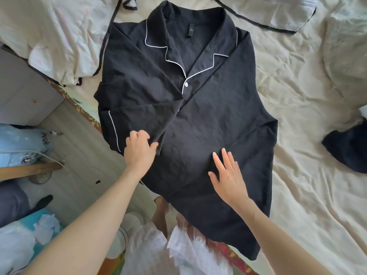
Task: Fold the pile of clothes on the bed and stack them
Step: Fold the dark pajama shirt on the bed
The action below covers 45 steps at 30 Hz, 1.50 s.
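Note:
A black pyjama shirt [208,108] with white piping lies face up on the bed, collar pointing away from me, its hem hanging over the near edge. Its left sleeve is folded in across the front. My left hand [139,149] pinches the edge of that folded sleeve between thumb and curled fingers. My right hand [228,175] lies flat on the lower front of the shirt, fingers straight and spread. A dark navy garment [347,151] lies crumpled at the right side of the bed.
The bed has a wrinkled cream sheet [297,96]. A pale garment with black trim [59,40] lies at the upper left, another [278,14] at the top right. A wooden floor [75,155] with bags and clutter is to the left.

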Motion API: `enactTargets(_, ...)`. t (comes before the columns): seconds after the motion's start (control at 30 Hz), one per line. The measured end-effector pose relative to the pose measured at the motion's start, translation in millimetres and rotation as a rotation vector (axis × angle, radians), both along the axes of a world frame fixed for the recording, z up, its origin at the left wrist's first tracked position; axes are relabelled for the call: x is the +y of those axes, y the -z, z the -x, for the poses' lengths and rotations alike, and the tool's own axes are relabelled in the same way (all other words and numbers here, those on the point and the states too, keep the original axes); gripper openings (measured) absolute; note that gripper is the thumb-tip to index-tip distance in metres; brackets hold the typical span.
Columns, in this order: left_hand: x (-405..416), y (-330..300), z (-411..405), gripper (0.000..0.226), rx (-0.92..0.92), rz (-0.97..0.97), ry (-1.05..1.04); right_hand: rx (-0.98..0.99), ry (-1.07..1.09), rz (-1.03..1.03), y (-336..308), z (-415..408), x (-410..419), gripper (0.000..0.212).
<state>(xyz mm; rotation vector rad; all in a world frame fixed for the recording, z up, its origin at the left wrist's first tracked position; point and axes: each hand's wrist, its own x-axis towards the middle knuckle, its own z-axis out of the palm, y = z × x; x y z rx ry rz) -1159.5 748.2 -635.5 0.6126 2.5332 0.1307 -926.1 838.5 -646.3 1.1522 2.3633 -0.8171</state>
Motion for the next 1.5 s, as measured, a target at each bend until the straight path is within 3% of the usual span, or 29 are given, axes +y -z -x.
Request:
enactTargets(0.07,-1.0,-2.4,-4.5,0.015,0.027,-0.038,0.029,0.001,-0.008,-0.003,1.3,-5.7,-0.6,0.058)
enactTargets(0.2,23.4,-20.1,-20.0,0.010,0.169,-0.245,0.299,0.036,0.028,0.005,0.9,-9.6,1.6,0.057)
enactTargets(0.33,33.4,-22.6,-56.0,0.024,-0.117,-0.320,0.560,0.046,0.070,0.010,-1.6,-14.9,3.0,0.056)
enactTargets(0.4,26.6,-19.8,-53.0,0.025,-0.056,-0.417,0.445,0.048,0.076,-0.005,-1.0,-16.6,5.2,0.056)
enactTargets(0.5,9.7,-4.9,-23.3,0.041,0.056,-0.372,0.031,0.007,0.044,-0.036,3.9,-18.7,10.4,0.057)
enactTargets(0.63,-6.4,16.5,12.3,0.080,-0.285,-0.231,-0.505,-0.066,-0.019,-0.046,10.9,-19.5,11.1,0.060)
enactTargets(0.73,-7.6,23.0,19.2,0.070,-0.347,-0.186,-0.526,-0.052,0.003,-0.020,9.9,-18.6,11.2,0.059)
enactTargets(0.83,-6.3,9.5,18.9,0.032,-0.120,-0.092,-0.302,0.026,0.060,0.047,6.9,-19.9,13.1,0.056)
enactTargets(0.93,3.8,-20.4,-3.7,0.019,0.030,-0.195,-0.062,0.193,0.372,0.162,-3.8,-19.2,17.9,0.046)
enactTargets(1.0,20.6,-44.3,-31.2,0.023,-0.058,-0.330,0.067,0.278,0.697,0.254,-14.4,-18.0,23.4,0.038)
enactTargets(1.1,49.8,-67.5,-79.9,0.047,-0.654,-0.401,0.274,0.424,1.151,0.468,-28.1,-20.4,34.0,0.033)
enactTargets(1.17,60.8,-71.0,-107.0,0.050,-0.888,-0.410,0.379,0.491,1.340,0.553,-32.0,-26.7,43.1,0.041)
enactTargets(1.23,62.2,-66.4,-115.5,0.043,-0.833,-0.511,0.361,0.504,1.429,0.593,-31.8,-35.8,50.8,0.050)
enactTargets(1.33,49.3,-48.0,-98.0,0.040,-0.488,-0.547,0.246,0.396,1.397,0.571,-25.7,-44.4,53.2,0.054)
enactTargets(1.43,19.9,-19.1,-75.1,0.052,-0.260,-0.165,0.392,0.313,1.323,0.572,-18.5,-42.8,46.7,0.050)
enactTargets(1.5,4.4,-5.9,-77.1,0.056,-0.183,-0.027,0.559,0.273,1.310,0.582,-14.2,-34.7,45.0,0.049)
